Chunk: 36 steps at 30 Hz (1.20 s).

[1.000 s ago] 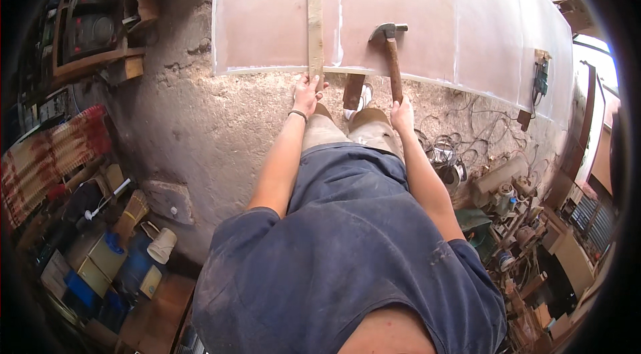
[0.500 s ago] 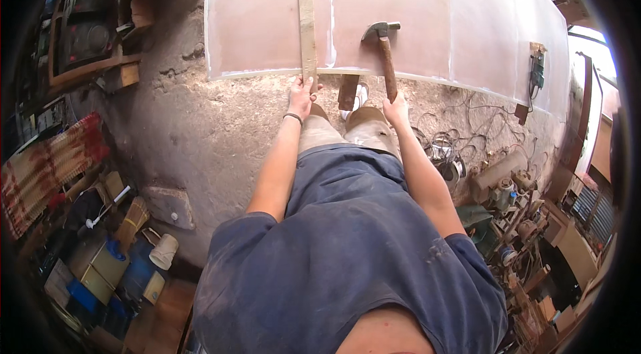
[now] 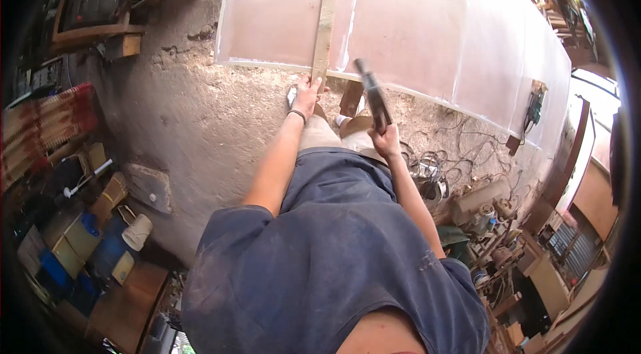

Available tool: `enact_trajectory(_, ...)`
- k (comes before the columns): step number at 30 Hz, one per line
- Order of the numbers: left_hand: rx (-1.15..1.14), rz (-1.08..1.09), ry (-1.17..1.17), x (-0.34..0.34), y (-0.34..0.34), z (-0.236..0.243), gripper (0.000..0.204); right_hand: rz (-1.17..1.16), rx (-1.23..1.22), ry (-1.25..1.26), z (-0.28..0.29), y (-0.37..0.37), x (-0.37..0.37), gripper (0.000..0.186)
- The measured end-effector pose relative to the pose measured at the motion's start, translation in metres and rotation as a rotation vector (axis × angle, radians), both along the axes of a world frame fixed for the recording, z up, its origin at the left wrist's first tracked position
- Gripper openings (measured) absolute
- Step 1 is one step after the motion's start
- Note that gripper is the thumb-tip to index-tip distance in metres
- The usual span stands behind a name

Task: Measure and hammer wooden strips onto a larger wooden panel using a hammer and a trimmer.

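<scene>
A long pale wooden strip (image 3: 325,27) lies across a large pinkish sheet-covered panel (image 3: 407,34), and its near end juts past the panel's front edge. My left hand (image 3: 306,96) is closed around that end, thumb on top. In my right hand (image 3: 386,142) is a claw hammer (image 3: 375,95), gripped by its wooden handle. The hammer is lifted, its head pointing away from me and slightly smeared by motion. It hangs to the right of the strip, over the panel's near edge, apart from the strip.
Below the panel's edge stands a brown wooden support (image 3: 350,97) by my feet. A green power tool (image 3: 535,104) sits on the panel's right end. Tangled cables (image 3: 434,170) and a metal cylinder (image 3: 479,200) lie at right. A white bucket (image 3: 137,232) stands among clutter at left.
The hammer has come up off the panel and turned, its head now foreshortened. My left hand keeps hold of the strip's end. The whole view has shifted and tilted, and my other foot shows.
</scene>
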<state>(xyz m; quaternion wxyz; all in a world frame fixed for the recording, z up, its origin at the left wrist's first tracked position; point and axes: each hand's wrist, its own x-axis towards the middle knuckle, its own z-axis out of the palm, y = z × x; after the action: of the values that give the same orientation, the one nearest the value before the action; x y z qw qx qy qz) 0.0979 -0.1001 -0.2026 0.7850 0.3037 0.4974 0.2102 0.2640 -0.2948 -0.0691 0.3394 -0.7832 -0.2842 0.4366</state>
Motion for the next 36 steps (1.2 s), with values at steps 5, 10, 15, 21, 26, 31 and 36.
enact_trajectory(5, 0.028, 0.104, -0.030, 0.002, -0.006, -0.011, 0.010, 0.288, -0.103, -0.273, 0.002, 0.028, -0.017, 0.020)
enact_trajectory(10, 0.031, -0.025, 0.038, 0.010, -0.001, 0.002, 0.008, 0.264, -0.349, -0.348, -0.014, 0.040, -0.019, 0.026)
enact_trajectory(15, 0.054, 0.071, -0.007, 0.005, -0.005, 0.009, 0.018, 0.243, -0.050, -0.215, 0.005, 0.039, -0.025, 0.025)
enact_trajectory(21, 0.005, 0.062, -0.024, 0.012, -0.002, 0.007, 0.023, 0.239, -0.265, -0.290, -0.022, 0.049, -0.011, 0.022)
enact_trajectory(26, 0.050, 0.025, 0.029, 0.011, -0.009, -0.003, 0.020, 0.227, 0.044, -0.139, -0.014, 0.043, -0.009, 0.021)
enact_trajectory(31, 0.050, 0.049, 0.002, 0.011, -0.008, -0.005, 0.017, 0.367, -0.304, -0.315, -0.036, 0.037, 0.002, 0.020)
enact_trajectory(36, 0.070, 0.073, -0.032, 0.006, -0.004, -0.002, 0.015, 0.148, -0.092, -0.221, -0.033, 0.048, 0.008, 0.014)
